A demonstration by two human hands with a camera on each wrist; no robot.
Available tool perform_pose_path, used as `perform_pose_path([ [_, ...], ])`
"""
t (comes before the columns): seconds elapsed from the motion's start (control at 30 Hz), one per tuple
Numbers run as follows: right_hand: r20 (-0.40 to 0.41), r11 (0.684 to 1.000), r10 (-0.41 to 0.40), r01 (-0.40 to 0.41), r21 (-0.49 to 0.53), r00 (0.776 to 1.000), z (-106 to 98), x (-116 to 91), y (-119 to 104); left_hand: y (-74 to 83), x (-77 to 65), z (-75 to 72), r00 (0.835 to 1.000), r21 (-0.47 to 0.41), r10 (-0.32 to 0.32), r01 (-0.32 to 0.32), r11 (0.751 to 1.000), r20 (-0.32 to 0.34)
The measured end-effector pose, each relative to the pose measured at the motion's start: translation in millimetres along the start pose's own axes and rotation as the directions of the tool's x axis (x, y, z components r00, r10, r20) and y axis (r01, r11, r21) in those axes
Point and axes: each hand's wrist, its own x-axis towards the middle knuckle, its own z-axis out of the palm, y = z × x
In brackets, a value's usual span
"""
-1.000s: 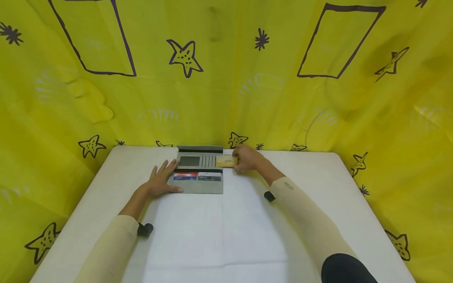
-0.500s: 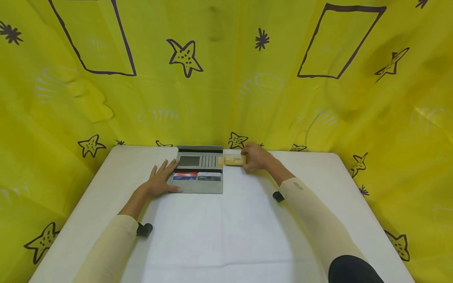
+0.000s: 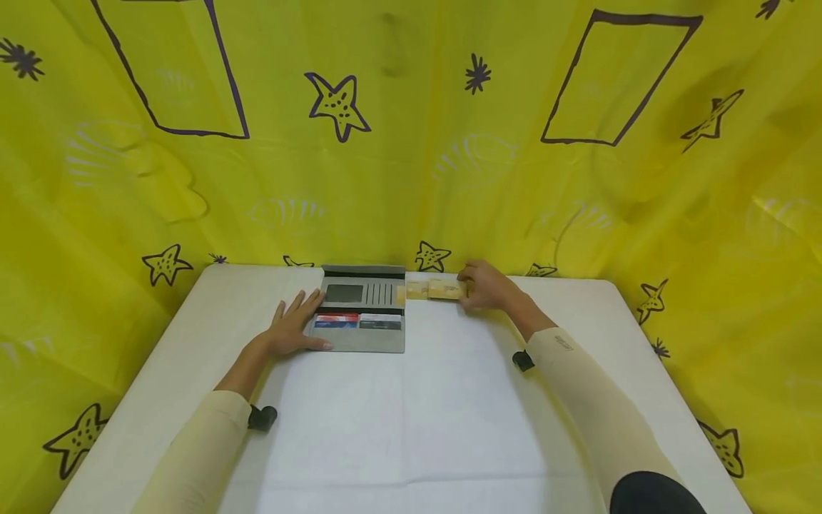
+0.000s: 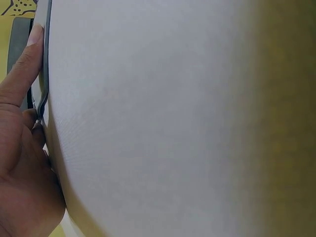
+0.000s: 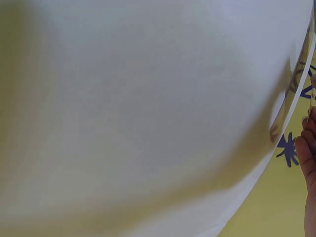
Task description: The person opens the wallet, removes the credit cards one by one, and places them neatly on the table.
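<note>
A grey wallet [image 3: 359,341] lies unfolded near the far edge of the table, with a clear window, a row of slots and two cards, one red and blue [image 3: 337,320], one dark [image 3: 380,321]. My left hand [image 3: 292,332] rests on its left side, fingers spread; in the left wrist view the fingers [image 4: 22,74] lie along the wallet's edge. To the right, my right hand [image 3: 486,285] pinches a gold card [image 3: 444,288] by its right end. Another gold card [image 3: 417,290] shows between it and the wallet, partly overlapped. A yellow strip [image 3: 401,295] shows at the wallet's right edge.
The white table [image 3: 398,428] carries a creased white cover. Close behind it hangs a yellow curtain [image 3: 398,178] with drawn stars and shells. A dark wrist camera [image 3: 262,417] sits at the left sleeve, another camera [image 3: 523,360] at the right.
My right hand has moved right, away from the wallet, with the gold card in its pinch. A second gold card now shows to its left. The left hand and wallet stay put.
</note>
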Motion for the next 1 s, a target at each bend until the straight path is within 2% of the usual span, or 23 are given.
perform_pose_path([
  [0.17, -0.016, 1.0, -0.007, 0.007, 0.001, 1.0, 0, -9, 10, -1.8, 0.6, 1.9, 1.0, -0.002, 0.004, -0.004, 1.0, -0.008],
  [0.7, -0.052, 0.997, 0.071, -0.069, 0.039, 0.996, -3, -32, 40, 1.3, -0.4, -0.2, 1.0, -0.009, 0.005, -0.005, 1.0, 0.002],
  [0.93, -0.057, 0.994, 0.099, -0.096, 0.052, 0.993, -2, -39, 47, -4.2, 0.9, 0.9, 1.0, 0.028, -0.001, 0.002, 1.0, -0.004],
  [1.0, -0.06, 0.994, 0.098, -0.096, 0.046, 0.993, -1, -40, 49, -4.7, 1.5, 1.5, 1.0, 0.013, 0.002, -0.002, 1.0, -0.003],
])
